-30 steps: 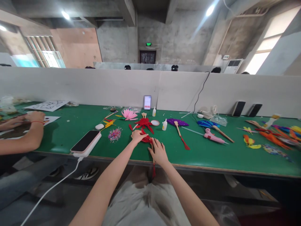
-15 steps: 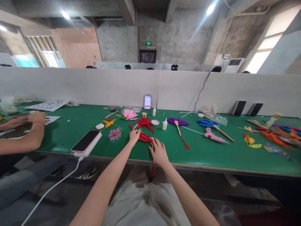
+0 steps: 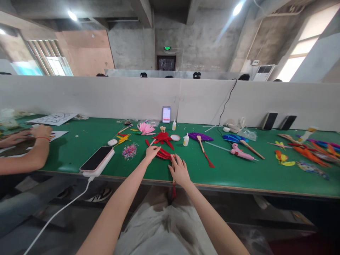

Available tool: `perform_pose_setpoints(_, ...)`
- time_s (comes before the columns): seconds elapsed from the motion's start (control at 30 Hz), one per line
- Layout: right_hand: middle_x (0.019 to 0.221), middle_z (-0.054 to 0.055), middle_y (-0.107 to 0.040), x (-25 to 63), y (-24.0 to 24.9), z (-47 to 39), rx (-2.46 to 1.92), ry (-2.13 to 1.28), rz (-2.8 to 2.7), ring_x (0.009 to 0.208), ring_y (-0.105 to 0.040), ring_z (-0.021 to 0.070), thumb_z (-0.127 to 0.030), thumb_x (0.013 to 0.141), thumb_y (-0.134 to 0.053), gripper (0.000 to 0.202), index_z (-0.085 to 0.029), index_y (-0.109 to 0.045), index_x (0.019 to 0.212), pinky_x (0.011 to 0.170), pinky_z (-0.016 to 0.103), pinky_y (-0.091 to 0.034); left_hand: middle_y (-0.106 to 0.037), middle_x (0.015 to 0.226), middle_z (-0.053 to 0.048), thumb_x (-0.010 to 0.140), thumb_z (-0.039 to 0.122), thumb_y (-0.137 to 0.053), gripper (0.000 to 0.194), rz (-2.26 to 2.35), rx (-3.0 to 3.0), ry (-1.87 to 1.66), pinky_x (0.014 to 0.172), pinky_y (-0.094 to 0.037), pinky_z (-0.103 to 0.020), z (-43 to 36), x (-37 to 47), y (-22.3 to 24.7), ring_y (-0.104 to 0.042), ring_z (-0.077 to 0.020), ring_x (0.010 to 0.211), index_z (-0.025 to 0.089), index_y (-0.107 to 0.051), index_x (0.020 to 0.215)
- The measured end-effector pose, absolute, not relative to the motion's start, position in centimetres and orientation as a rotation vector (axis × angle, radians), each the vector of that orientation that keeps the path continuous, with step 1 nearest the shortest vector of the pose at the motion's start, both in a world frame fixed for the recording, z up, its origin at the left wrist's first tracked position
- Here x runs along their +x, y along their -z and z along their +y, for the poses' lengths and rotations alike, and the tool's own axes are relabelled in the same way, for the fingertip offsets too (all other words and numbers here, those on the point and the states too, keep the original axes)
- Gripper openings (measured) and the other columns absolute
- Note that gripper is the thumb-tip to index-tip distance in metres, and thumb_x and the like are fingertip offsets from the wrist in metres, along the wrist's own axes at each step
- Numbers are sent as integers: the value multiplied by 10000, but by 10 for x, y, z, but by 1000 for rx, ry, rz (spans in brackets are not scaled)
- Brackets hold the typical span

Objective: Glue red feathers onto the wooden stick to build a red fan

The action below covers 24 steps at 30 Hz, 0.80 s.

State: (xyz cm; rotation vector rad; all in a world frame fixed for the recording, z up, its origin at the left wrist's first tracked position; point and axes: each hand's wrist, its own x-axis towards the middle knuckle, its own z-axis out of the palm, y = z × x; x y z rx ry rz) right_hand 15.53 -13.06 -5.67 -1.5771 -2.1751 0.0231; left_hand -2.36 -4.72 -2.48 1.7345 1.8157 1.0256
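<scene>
A red feather fan [image 3: 165,153] lies near the table's front edge between my hands. My left hand [image 3: 152,153] has its fingers closed at the fan's left end. My right hand [image 3: 180,171] rests over the fan's handle end, fingers curled down against it; most of the handle is hidden. A red tassel [image 3: 174,191] hangs from that end past the table edge. Just beyond the fan lie loose red feathers [image 3: 162,138], with a round white lid [image 3: 175,137] and a white glue bottle [image 3: 186,140] to their right.
On the green table [image 3: 225,177] lie a purple fan [image 3: 199,136], a blue fan [image 3: 235,138], a pink glue gun [image 3: 243,152], pink feathers [image 3: 146,128], sequins [image 3: 130,151] and a cabled phone [image 3: 97,159]. Another person's arm [image 3: 39,152] works at the left.
My left hand has shifted very slightly on the fan's left end. My right hand keeps its place, and the camera view has moved slightly.
</scene>
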Motion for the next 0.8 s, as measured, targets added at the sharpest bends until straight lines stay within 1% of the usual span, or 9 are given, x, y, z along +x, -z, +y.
perform_pose_setpoints(0.07,1429,123,-297,156,55,-131,-1573,-32,-2190,1300,-271,231,-351,880,-361,528,-163,-324,1371,1030,441,-229,-679,837,-46,757,404,-535,254,1783,1737,-1009,745,-429,-284,-43,-24,25,-607,-210,866,199,-686,769)
perform_pose_setpoints(0.13,1433,114,-290,158,53,-132,-1555,-39,-2220,1308,-256,232,-367,883,-356,524,-173,-329,1369,1031,450,-228,-680,884,-50,752,373,-554,232,1726,1759,-981,783,-432,-292,-38,-24,25,-602,-211,898,196,-689,817)
perform_pose_setpoints(0.27,1440,96,-281,162,50,-133,-1504,-58,-2275,1319,-233,231,-425,900,-310,528,-200,-311,1377,1033,463,-226,-682,866,-64,750,321,-564,218,1561,1821,-909,815,-433,-299,-30,-28,26,-605,-204,869,156,-689,818)
perform_pose_setpoints(0.37,1447,102,-262,165,48,-134,-1472,-64,-2292,1328,-212,228,-450,903,-296,553,-190,-278,1391,1038,456,-225,-678,887,-62,760,365,-554,281,1455,1833,-875,819,-436,-298,-28,-34,23,-603,-196,864,148,-670,895)
perform_pose_setpoints(0.43,1448,108,-255,167,46,-133,-1450,-68,-2302,1330,-205,228,-461,900,-303,583,-179,-233,1405,1038,453,-231,-676,884,-57,736,403,-578,337,1389,1839,-825,803,-442,-301,-27,-40,20,-601,-195,851,153,-654,949)
perform_pose_setpoints(0.5,1448,109,-254,169,44,-131,-1427,-68,-2308,1330,-206,228,-474,895,-310,607,-187,-190,1416,1035,462,-235,-670,872,-62,697,426,-615,375,1285,1862,-722,784,-444,-305,-25,-46,16,-596,-197,836,148,-654,946)
perform_pose_setpoints(0.6,1448,112,-253,171,42,-127,-1410,-69,-2325,1332,-202,228,-478,895,-310,610,-195,-174,1419,1037,476,-226,-664,886,-62,690,407,-629,372,1127,1844,-636,769,-441,-287,-21,-53,12,-596,-181,834,146,-647,955)
perform_pose_setpoints(0.7,1456,108,-234,173,41,-125,-1403,-90,-2350,1339,-180,227,-453,903,-310,596,-188,-171,1419,1045,481,-212,-658,786,-40,706,380,-617,350,1108,1852,-586,700,-435,-262,-14,-53,10,-587,-150,737,142,-640,961)
perform_pose_setpoints(0.8,1463,99,-216,173,39,-125,-1401,-118,-2362,1345,-155,228,-422,907,-318,593,-191,-142,1425,1048,489,-208,-630,704,-15,723,386,-594,310,1170,1947,-538,613,-399,-234,-8,-50,7,-528,-118,631,147,-663,909)
